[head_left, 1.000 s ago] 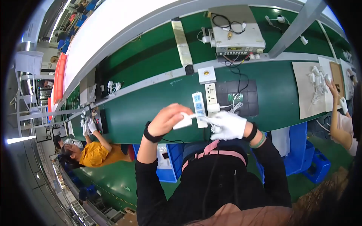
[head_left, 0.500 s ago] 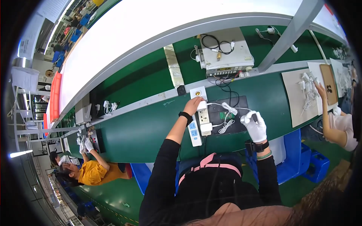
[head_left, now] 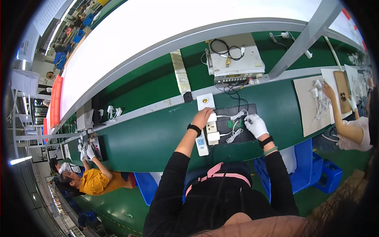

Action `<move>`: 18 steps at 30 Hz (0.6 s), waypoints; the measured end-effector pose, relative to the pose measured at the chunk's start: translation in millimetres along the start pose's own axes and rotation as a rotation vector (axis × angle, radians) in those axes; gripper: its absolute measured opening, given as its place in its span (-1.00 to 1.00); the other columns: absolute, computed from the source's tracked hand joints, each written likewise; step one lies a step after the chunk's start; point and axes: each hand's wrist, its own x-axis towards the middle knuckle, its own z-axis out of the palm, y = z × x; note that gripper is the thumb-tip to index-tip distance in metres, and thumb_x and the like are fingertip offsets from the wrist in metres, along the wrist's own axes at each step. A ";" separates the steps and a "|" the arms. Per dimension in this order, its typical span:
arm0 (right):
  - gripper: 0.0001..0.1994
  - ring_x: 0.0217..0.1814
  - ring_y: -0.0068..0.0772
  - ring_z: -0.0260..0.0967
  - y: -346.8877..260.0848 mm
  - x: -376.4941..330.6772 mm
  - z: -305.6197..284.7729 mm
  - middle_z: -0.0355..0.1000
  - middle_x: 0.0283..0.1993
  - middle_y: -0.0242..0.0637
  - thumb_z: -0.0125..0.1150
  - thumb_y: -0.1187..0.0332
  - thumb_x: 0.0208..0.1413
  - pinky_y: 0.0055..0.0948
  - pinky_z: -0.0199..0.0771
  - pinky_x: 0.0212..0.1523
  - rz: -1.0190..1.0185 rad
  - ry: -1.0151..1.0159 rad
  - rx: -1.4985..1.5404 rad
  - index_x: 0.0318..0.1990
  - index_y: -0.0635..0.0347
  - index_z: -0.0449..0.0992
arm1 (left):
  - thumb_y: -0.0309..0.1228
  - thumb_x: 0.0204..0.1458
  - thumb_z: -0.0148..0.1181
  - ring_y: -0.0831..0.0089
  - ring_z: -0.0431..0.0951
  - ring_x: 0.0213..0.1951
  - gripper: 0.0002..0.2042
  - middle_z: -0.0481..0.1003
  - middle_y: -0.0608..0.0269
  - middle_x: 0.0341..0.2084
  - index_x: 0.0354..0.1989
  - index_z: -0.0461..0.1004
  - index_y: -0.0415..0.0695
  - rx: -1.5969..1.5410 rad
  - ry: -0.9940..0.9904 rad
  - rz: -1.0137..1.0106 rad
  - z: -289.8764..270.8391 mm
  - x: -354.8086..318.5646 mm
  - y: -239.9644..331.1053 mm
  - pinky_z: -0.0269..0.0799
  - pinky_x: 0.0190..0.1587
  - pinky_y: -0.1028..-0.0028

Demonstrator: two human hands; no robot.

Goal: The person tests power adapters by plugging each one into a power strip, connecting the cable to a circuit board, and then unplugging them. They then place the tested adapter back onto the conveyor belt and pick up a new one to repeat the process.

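My bare left hand [head_left: 202, 118] is closed around the side of a white power adapter [head_left: 212, 117] seated at the upper end of a white socket block [head_left: 211, 128]. A second white adapter [head_left: 213, 137] is plugged in at the block's lower end. My right hand, in a white glove [head_left: 256, 126], pinches the end of a white cable [head_left: 246, 117] beside a small green circuit board [head_left: 231, 124]. Its fingertips partly hide the cable's plug. A coiled white cable [head_left: 235, 136] runs from the lower adapter across the black mat [head_left: 248, 136] under the board.
A power strip [head_left: 202, 147] lies left of the socket block, and a white box with a round lamp socket [head_left: 205, 101] stands behind it. A bench instrument [head_left: 235, 70] sits at the back under a grey shelf frame. Co-workers' hands work at both sides; more adapters [head_left: 320, 94] lie on cardboard at right.
My right hand has moved left and inward, bringing the cable end to the circuit board. My left hand stays at the upper adapter.
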 end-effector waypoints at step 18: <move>-0.75 -0.17 -0.11 0.34 -13.8 4.6 33.5 0.41 -0.21 -0.17 0.14 0.36 -0.07 -0.31 0.33 -0.12 -0.219 0.241 0.242 -0.17 0.11 0.49 | -0.39 0.03 0.09 0.46 0.46 -0.28 -0.71 0.44 0.21 -0.23 -0.06 0.37 -0.16 -0.258 -0.158 0.145 1.8 -90.0 15.4 0.35 -0.30 0.53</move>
